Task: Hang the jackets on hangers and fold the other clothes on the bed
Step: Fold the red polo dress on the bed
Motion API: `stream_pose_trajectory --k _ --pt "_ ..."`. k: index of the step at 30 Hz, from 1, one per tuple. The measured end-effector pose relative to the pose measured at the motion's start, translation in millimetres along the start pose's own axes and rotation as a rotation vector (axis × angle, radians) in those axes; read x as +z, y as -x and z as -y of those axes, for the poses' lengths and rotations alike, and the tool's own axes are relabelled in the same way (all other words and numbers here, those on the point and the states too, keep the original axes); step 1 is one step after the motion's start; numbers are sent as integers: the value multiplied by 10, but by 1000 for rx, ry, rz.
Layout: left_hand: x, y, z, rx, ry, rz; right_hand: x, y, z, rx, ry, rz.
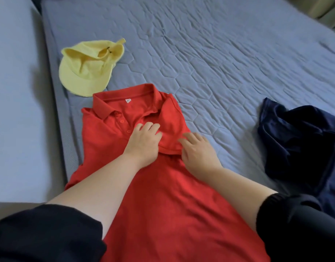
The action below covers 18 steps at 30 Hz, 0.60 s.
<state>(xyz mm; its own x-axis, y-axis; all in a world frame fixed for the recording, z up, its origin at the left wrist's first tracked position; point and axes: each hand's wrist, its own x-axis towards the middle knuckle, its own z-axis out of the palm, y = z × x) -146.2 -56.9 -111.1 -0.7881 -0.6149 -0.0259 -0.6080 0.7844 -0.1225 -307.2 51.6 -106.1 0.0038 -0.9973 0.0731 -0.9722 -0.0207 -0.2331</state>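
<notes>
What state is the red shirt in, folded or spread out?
Mostly spread: the red shirt lies flat on the bed, one sleeve folded inward.

A yellow cap (pixel 83 72) is laid crumpled on the bed (pixel 219 53), near its left edge, with the brim turned toward the near side. A small dark clasp (pixel 108 50) is seen on the strap at the far end. A pale flat surface (pixel 15 91) is located alongside the bed's left edge. A blurred beige object (pixel 329 10) is cut off at the upper right corner
</notes>
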Motion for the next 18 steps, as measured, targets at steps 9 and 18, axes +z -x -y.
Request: stream_pose_trajectory --k 9,18 --pt "222 261 323 -188 188 37 178 -88 -178 406 -86 122" --pt "329 392 970 -1046 820 -136 148 -1073 28 660 -563 -66"
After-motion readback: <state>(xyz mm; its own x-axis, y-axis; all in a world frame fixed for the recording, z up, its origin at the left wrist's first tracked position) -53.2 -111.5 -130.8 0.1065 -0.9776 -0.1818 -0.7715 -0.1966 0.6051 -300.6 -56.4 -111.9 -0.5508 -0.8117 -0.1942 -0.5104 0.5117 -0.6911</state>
